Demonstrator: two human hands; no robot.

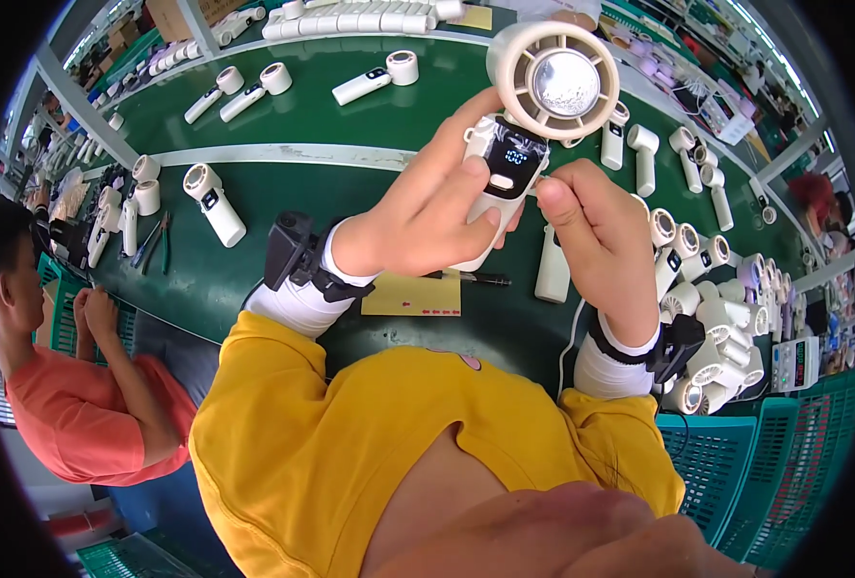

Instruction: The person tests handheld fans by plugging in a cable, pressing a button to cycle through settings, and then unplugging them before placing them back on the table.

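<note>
A white handheld fan (519, 154) is held up in front of me over the green workbench, its round grille and silver hub at the top. Its small dark display is lit with blue-white digits. My left hand (418, 212) wraps round the handle, with the thumb lying over the front by the light oval button. At the fan's right edge, beside the display, my right hand (606, 236) is closed in a pinch against the body. Whatever sits between those fingertips is hidden. Another white fan handle (551, 265) lies just below my right hand.
Yellow paper (413, 297) and a black pen (485, 279) lie below my hands. White fans (721, 337) heap up at right, beside a power supply (795, 364) and teal crates (716, 453). Pliers (165, 246) lie at left, near a seated co-worker (90, 405). A white cable (572, 342) hangs at right.
</note>
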